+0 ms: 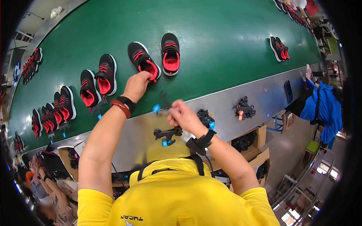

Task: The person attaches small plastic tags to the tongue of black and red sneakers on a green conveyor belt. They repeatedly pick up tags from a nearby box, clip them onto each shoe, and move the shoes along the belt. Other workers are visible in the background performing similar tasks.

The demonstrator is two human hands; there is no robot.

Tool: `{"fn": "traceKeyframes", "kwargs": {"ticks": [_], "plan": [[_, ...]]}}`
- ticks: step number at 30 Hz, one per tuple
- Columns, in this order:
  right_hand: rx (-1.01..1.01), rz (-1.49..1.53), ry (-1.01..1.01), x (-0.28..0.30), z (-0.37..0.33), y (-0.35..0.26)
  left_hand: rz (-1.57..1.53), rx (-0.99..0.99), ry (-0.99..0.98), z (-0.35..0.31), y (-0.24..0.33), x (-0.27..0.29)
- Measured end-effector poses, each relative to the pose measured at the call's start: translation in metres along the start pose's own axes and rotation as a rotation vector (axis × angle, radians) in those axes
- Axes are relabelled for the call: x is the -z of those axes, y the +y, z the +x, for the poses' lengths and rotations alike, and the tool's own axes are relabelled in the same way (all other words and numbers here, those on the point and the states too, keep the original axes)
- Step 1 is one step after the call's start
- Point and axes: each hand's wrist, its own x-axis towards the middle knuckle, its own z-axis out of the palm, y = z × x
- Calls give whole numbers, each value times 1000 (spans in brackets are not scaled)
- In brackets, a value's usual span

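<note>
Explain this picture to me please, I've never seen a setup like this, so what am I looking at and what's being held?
There's no machine here, just a person's two bare hands. The single view comes from a wide fisheye camera on their head, looking down, so straight edges bend. The left hand pinches the heel of a black and red shoe. By the right hand's fingertips is a blurred dark piece with a blue tag; the blur hides whether it's gripped. More similar shoes stand on the green surface. Nearer the person, a metal ledge carries tagged black plastic pieces.
</note>
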Motion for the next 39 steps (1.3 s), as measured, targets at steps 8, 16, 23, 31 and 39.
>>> {"fn": "traceKeyframes", "kwargs": {"ticks": [8, 16, 23, 31, 39], "plan": [[70, -78, 67, -8, 37, -21, -24, 15, 56, -30, 8, -2], [19, -459, -269, 0, 51, -20, 111, -5, 33, -33, -6, -5], [-246, -44, -368, 47, 93, -47, 210, -245, -146, -23, 26, 10], [688, -950, 103, 45, 118, -56, 284, 84, -197, -42, 19, -9], [806, -1406, -82, 61, 147, -51, 243, 189, -117, -42, 24, -11]]}}
